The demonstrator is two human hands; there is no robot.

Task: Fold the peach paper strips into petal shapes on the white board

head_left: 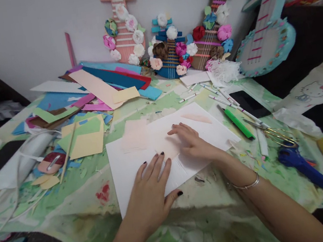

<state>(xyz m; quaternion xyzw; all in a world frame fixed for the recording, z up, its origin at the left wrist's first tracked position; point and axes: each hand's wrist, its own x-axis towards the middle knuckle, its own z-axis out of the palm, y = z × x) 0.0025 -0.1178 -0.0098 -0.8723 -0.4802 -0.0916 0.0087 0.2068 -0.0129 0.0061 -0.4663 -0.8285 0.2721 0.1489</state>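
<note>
While the pale peach sheet [160, 139] is laid out on the white board [123, 172], the step in hand looks like positioning or smoothing, though the faint outline makes that a bit of a guess. The left hand [152, 188] is held open, palm down, with fingers spread at the sheet's near edge; nothing is seen gripped. The right hand [194, 142] is held loosely open too, fingers slightly curled over the sheet's right side. Whether the paper is actually being pressed or pinched there can't be told. On the same board, the pink squares [134, 135] are set to the left and the peach strip [196, 118] is left near the far edge, all on the cluttered counter [104, 205]. For the next move, a light, flat touch would probably be needed, since paper that thin could be creased easily.
</note>
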